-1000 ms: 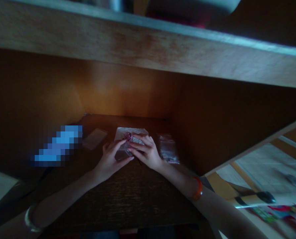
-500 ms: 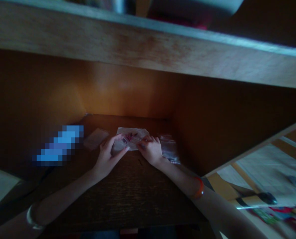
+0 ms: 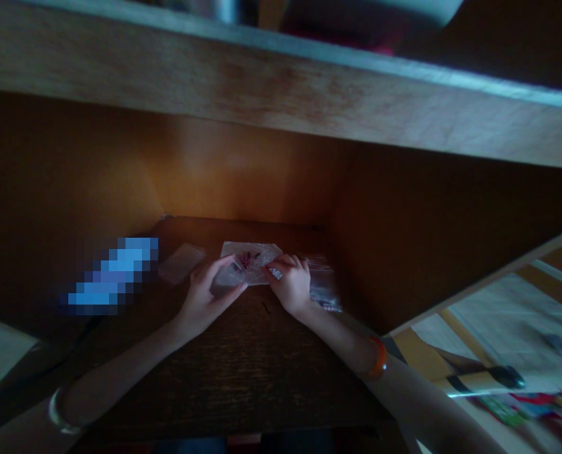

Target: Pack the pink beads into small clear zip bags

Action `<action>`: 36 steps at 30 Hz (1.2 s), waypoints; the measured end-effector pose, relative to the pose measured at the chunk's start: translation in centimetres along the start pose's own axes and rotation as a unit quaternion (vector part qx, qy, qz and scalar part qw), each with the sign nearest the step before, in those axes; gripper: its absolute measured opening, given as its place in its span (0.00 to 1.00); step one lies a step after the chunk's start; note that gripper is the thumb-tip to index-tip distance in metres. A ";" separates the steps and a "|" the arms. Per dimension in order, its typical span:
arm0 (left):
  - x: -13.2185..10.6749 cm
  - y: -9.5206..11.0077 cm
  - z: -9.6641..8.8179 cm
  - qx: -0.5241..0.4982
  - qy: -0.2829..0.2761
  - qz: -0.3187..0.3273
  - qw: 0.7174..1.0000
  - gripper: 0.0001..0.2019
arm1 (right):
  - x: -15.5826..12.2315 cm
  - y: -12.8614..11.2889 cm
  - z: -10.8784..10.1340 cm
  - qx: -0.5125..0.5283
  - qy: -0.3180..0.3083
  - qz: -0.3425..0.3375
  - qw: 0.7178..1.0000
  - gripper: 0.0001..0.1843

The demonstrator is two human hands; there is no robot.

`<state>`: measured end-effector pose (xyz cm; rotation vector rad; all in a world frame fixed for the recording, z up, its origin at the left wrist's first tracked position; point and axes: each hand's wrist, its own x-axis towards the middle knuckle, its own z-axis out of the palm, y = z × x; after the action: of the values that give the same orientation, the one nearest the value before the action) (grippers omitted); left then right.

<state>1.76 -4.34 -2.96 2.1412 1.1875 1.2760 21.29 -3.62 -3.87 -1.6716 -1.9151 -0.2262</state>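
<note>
A see-through plastic sheet or bag (image 3: 257, 248) lies on the dark wooden surface with a cluster of small dark red bead-like pieces (image 3: 247, 259) on it. My left hand (image 3: 205, 296) curves around its left part, thumb and forefinger apart on a small clear thing with a thin curved rim (image 3: 237, 268); its exact kind is unclear. Over the right part is my right hand (image 3: 290, 284), fingertips pinched together. Beside them shows a small whitish patch (image 3: 275, 273); what the fingers hold is too small to tell.
A zip plastic bag (image 3: 324, 284) lies just right of my right hand. To the left are a pale flat packet (image 3: 182, 263) and a pixelated blue object (image 3: 115, 274). Wooden walls enclose both sides, and a thick shelf edge (image 3: 281, 94) crosses overhead.
My right hand has shifted slightly right, and the whitish patch by its fingers now shows. The curved rim in my left hand is seen more fully.
</note>
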 end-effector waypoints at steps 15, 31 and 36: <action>0.2 0.1 -0.2 -0.206 0.073 -0.047 0.975 0.19 | -0.5 -0.8 -0.9 0.192 0.196 -0.050 0.960 0.07; 0.2 0.5 0.0 -0.305 -0.016 -0.123 0.944 0.20 | -0.3 -1.1 -1.2 0.265 0.196 -0.055 0.943 0.04; 0.1 0.7 0.0 -0.288 -0.029 -0.098 0.952 0.18 | 0.1 -3.1 -2.4 0.367 0.164 -0.070 0.913 0.04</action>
<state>2.12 -4.68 -2.47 1.5843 0.8389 1.2651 19.08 -5.31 -1.12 -0.9286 -1.5782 0.1457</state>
